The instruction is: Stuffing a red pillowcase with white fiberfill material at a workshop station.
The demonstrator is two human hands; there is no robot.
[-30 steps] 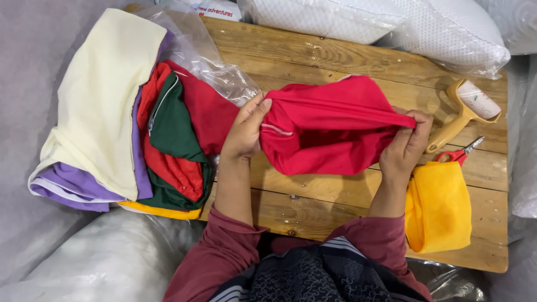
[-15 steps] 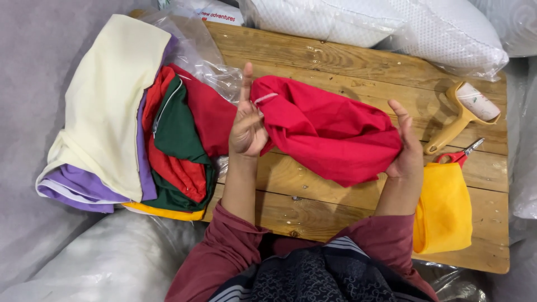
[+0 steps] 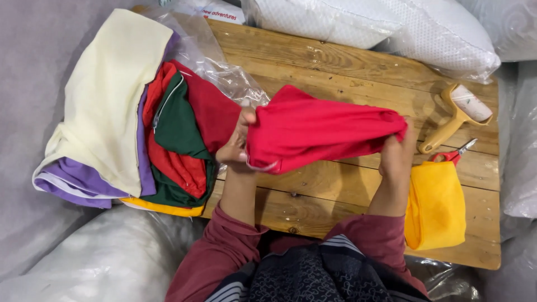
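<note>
Nearest, a folded yellow cloth (image 3: 436, 210) lies at the right edge of the wooden worktop (image 3: 335, 67), just beside red-handled scissors (image 3: 452, 154). Above the middle of the worktop, the left hand (image 3: 238, 142) and right hand (image 3: 396, 154) each close around one end of a bunched red garment (image 3: 319, 131), holding it stretched between them. Left, a pile of folded clothes (image 3: 140, 128) rests partly on a crumpled clear plastic bag (image 3: 224, 78). Farther right lies a lint roller (image 3: 458, 112). Beyond, white pillows in clear wrapping (image 3: 380, 25) line the far edge.

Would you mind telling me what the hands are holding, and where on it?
Both hold the red cloth: left hand at its left end, right hand at its right end.
</note>
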